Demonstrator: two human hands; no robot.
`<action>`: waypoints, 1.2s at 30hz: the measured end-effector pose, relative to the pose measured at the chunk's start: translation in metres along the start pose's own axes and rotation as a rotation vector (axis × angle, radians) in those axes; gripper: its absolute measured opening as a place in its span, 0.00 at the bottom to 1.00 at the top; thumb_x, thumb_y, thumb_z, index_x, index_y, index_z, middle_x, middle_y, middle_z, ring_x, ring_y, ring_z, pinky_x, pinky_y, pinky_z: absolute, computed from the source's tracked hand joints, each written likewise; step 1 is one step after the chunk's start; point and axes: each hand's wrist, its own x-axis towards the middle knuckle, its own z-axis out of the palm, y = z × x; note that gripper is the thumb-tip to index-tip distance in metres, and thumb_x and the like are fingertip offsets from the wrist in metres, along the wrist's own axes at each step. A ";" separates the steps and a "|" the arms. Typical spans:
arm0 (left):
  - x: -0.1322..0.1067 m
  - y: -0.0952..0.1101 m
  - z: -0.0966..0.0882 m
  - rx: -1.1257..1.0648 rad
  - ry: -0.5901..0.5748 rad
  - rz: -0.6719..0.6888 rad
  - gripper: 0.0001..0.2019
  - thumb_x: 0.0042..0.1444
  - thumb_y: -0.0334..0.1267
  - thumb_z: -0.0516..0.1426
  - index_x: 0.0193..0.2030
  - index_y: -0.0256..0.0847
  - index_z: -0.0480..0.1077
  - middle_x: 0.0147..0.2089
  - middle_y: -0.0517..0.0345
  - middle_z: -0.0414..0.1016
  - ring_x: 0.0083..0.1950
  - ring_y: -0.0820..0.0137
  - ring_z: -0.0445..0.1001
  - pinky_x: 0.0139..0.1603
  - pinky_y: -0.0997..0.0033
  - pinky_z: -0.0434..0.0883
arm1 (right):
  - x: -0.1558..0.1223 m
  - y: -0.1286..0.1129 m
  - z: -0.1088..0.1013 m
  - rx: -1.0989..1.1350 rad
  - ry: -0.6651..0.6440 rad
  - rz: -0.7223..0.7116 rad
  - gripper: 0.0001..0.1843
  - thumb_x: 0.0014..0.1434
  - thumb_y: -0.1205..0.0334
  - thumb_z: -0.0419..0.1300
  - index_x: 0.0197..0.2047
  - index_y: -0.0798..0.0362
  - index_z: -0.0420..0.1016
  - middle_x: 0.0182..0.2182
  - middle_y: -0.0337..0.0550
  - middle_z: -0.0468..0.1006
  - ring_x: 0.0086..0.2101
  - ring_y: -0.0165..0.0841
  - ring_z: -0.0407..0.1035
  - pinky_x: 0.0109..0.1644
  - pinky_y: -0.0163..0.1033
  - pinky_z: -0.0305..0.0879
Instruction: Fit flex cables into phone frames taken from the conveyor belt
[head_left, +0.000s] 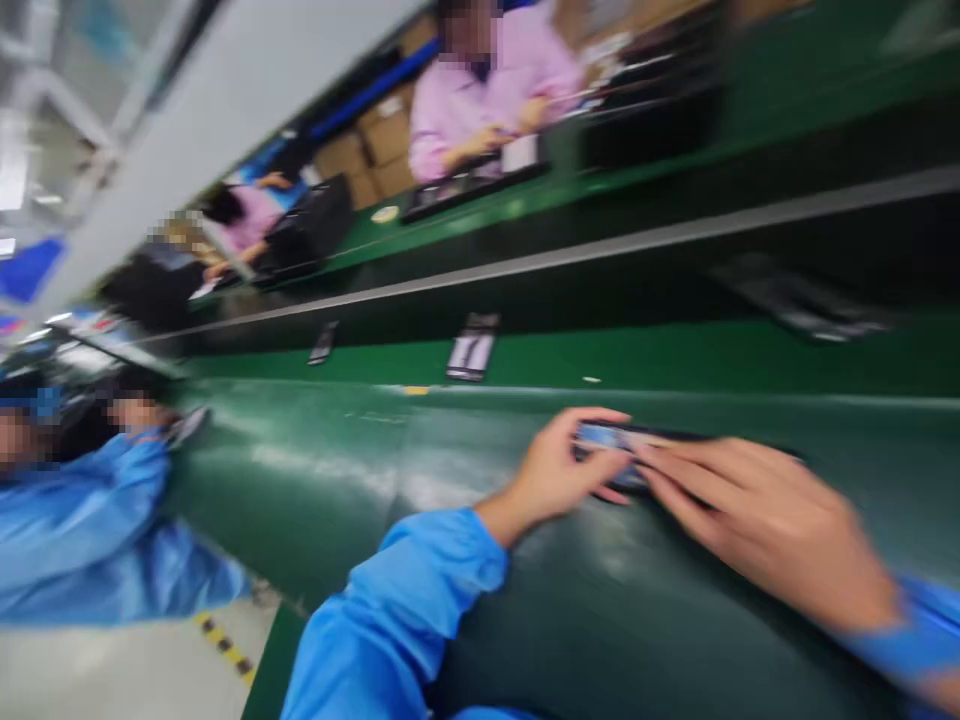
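Observation:
The picture is tilted and smeared by motion. My left hand (pixel 562 465) pinches the left end of a flat dark phone-like device (pixel 611 440) that lies on the green work surface (pixel 337 480). My right hand (pixel 757 510) rests on the same device from the right, fingers stretched along its top. Both my sleeves are bright blue. The device's right part is hidden under my right hand.
A dark conveyor belt (pixel 600 290) runs behind, carrying a flat device (pixel 471 350) and a smaller dark one (pixel 322 342). Dark trays (pixel 802 300) lie at right. A person in blue (pixel 90 500) sits at left. People in pink (pixel 487 90) work across the belt.

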 end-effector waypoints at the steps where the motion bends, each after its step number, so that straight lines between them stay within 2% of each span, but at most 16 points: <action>1: 0.001 0.001 -0.003 0.026 -0.001 0.019 0.27 0.55 0.43 0.69 0.60 0.41 0.71 0.50 0.49 0.77 0.43 0.65 0.80 0.33 0.73 0.82 | -0.001 0.000 -0.004 -0.064 -0.030 -0.064 0.11 0.75 0.64 0.58 0.50 0.48 0.83 0.40 0.49 0.83 0.40 0.41 0.76 0.44 0.48 0.69; 4: 0.008 0.001 -0.011 0.067 -0.025 0.052 0.28 0.54 0.45 0.70 0.58 0.43 0.69 0.51 0.51 0.76 0.44 0.65 0.79 0.33 0.69 0.84 | 0.002 0.004 -0.003 -0.115 -0.074 0.032 0.09 0.74 0.68 0.59 0.51 0.53 0.81 0.40 0.47 0.83 0.39 0.41 0.75 0.44 0.47 0.69; 8: 0.009 -0.001 -0.014 0.086 -0.007 0.065 0.27 0.52 0.45 0.71 0.57 0.44 0.70 0.52 0.53 0.74 0.45 0.65 0.78 0.32 0.68 0.85 | 0.007 0.006 0.000 -0.098 -0.027 0.142 0.09 0.74 0.66 0.59 0.49 0.55 0.81 0.37 0.46 0.82 0.37 0.39 0.74 0.42 0.45 0.68; 15: 0.011 -0.001 -0.014 0.077 -0.029 0.077 0.28 0.51 0.45 0.72 0.56 0.44 0.70 0.48 0.56 0.76 0.42 0.68 0.79 0.32 0.68 0.86 | 0.008 0.000 -0.001 -0.174 -0.030 -0.002 0.08 0.73 0.69 0.60 0.47 0.55 0.82 0.40 0.45 0.84 0.37 0.37 0.74 0.37 0.45 0.65; 31: 0.010 -0.001 -0.011 0.084 0.047 0.063 0.26 0.51 0.47 0.72 0.54 0.41 0.73 0.44 0.54 0.80 0.39 0.64 0.82 0.27 0.67 0.85 | 0.007 -0.003 -0.004 -0.255 -0.087 -0.010 0.08 0.74 0.67 0.59 0.49 0.54 0.81 0.38 0.43 0.84 0.36 0.38 0.71 0.37 0.46 0.60; 36: 0.008 -0.004 -0.009 0.132 0.059 0.099 0.25 0.53 0.48 0.70 0.54 0.43 0.73 0.47 0.53 0.79 0.41 0.63 0.83 0.27 0.67 0.85 | 0.008 -0.001 -0.004 -0.258 -0.096 -0.009 0.08 0.73 0.67 0.58 0.46 0.54 0.81 0.37 0.43 0.83 0.35 0.38 0.70 0.37 0.47 0.59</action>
